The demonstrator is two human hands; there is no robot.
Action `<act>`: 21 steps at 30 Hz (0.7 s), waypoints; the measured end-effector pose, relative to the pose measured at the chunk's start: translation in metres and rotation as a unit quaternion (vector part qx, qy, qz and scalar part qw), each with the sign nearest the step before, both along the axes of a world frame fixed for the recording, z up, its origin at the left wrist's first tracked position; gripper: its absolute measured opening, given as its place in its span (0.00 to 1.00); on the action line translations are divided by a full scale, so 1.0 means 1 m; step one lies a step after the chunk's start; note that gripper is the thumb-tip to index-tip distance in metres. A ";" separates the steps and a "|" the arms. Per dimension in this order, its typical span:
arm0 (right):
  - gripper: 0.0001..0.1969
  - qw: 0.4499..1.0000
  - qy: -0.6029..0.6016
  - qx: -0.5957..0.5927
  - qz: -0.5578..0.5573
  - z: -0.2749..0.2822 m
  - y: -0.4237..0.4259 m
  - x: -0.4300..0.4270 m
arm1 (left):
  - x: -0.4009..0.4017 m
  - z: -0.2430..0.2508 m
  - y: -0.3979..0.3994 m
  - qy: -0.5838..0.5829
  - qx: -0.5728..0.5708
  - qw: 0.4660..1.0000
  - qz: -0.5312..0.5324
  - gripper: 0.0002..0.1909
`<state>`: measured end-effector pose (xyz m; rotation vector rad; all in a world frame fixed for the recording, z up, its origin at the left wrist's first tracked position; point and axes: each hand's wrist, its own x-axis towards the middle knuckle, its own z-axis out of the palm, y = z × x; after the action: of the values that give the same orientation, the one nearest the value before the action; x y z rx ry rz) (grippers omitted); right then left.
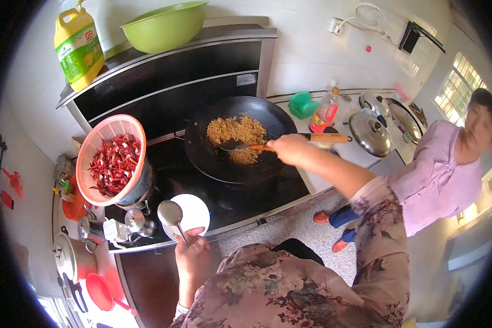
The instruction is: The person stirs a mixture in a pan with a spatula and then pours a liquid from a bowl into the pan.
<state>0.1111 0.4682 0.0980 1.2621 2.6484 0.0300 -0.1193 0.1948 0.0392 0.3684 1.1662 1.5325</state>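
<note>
My right hand (290, 149) grips the wooden handle of a spatula (257, 147). Its blade sits in brown, crumbly food (238, 130) inside a large black wok (276, 119). The wok's own wooden handle (330, 137) points right, beyond my hand. Low at the front, my left hand (192, 255) holds a metal serving spoon (170, 212), bowl end up. Behind the spoon is a white bowl or plate (197, 208), close to my fingers; whether they also grip it I cannot tell.
Left of the wok, a pink colander (139, 141) holds what look like red crayfish (115, 164). Metal pots (137, 221) and a red dipper (100, 292) are nearby. Right are a bottle (324, 111) and lids (370, 133). A person (443, 176) stands at my right.
</note>
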 end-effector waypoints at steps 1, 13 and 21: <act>0.12 0.999 0.032 -0.029 0.021 0.012 0.003 0.012 | -0.002 -0.003 0.001 0.015 0.019 1.000 0.002 0.12; 0.10 0.987 -0.078 0.135 -0.028 0.000 0.013 0.001 | 0.003 -0.010 0.005 -0.005 0.019 0.999 -0.037 0.13; 0.12 0.944 0.002 0.329 0.008 0.011 -0.005 -0.003 | -0.008 -0.007 0.000 0.000 0.027 1.000 -0.016 0.14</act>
<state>0.1085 0.4635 0.1089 1.3931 2.7438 0.9871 -0.1268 0.1953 0.0317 0.4214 1.1157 1.5381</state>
